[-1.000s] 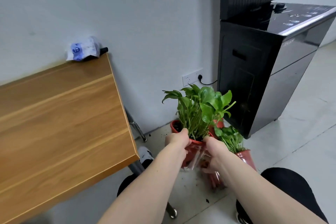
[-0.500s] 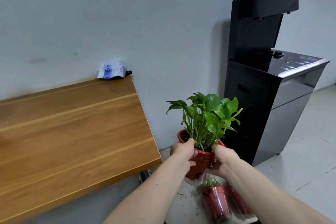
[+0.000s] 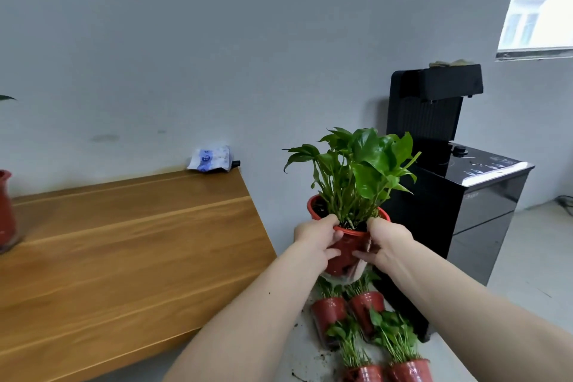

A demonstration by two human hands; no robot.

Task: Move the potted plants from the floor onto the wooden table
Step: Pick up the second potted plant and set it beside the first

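Both bare forearms reach forward from lower edge, converging. Left hand (image 3: 317, 234) grips left side of red plastic pot with green leafy plant (image 3: 347, 253), thumb over rim, fingers (image 3: 333, 254) curled round wall. Right hand (image 3: 386, 239) mirrors on right side, thumb on rim, fingers wrapped round wall.

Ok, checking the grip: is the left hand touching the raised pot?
Touching. The head view shows the left hand curled round the raised pot at its side and rim.

Soft daylight from overexposed window (image 3: 539, 0) (upper right); wide-angle edges bowed, slightly blurred.
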